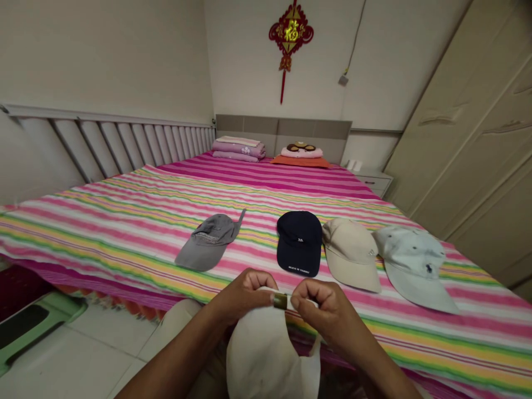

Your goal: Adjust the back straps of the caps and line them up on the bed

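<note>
Low in the middle of the view hangs a cream baseball cap [261, 352], its back opening turned up toward me. My left hand [251, 291] pinches the cap's strap just left of a brass-coloured buckle [280, 301]. On the buckle's other side, my right hand [318, 302] grips the strap end between thumb and fingers. Beyond my hands a grey cap [210, 242] lies on the bed with its strap sticking out. To its right sit a navy cap [299, 241], a beige cap [351, 252] and a pale blue cap [415, 263], side by side.
The bed has a striped sheet [137, 221]. Folded purple bedding [239, 149] and an orange-and-pink stack [301, 155] lie by the headboard [249, 126]. A white rail [112, 138] runs along the left. On the floor is a green stool [54, 313]; a wardrobe [469, 127] stands right.
</note>
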Demonstrator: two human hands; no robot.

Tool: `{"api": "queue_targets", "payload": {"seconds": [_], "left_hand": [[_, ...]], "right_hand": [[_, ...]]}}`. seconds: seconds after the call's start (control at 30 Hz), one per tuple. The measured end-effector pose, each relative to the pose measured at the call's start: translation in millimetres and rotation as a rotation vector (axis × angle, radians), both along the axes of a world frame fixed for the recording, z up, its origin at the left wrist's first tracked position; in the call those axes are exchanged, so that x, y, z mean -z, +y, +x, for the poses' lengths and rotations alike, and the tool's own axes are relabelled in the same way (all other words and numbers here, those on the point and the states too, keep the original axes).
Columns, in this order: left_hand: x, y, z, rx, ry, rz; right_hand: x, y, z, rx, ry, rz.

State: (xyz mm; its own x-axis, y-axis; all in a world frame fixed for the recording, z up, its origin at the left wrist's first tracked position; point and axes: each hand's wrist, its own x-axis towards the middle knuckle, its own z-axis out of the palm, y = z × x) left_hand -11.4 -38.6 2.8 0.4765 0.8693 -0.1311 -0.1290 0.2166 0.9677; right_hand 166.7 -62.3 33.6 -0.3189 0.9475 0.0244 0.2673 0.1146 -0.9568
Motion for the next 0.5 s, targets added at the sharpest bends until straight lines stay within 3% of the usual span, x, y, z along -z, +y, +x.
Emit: {"api": "queue_targets", "payload": {"seconds": [0.17,0.33,0.5], "left_hand": [[0.9,-2.7,0.8,-0.035,-0.009,0.022],[3.7,-3.7,0.6,0.061,-0.074,-0.009],[3.3,-3.2,1.5,0.013,-0.063,0.0]], "right_hand": [[2.8,-0.3,0.4,-0.005,0.048,-0.001],[6.5,0.8,-0.2,-0.066,0.101,-0.022],[7.4,3.7,3.0,-0.078,0.116,-0.044]]}}
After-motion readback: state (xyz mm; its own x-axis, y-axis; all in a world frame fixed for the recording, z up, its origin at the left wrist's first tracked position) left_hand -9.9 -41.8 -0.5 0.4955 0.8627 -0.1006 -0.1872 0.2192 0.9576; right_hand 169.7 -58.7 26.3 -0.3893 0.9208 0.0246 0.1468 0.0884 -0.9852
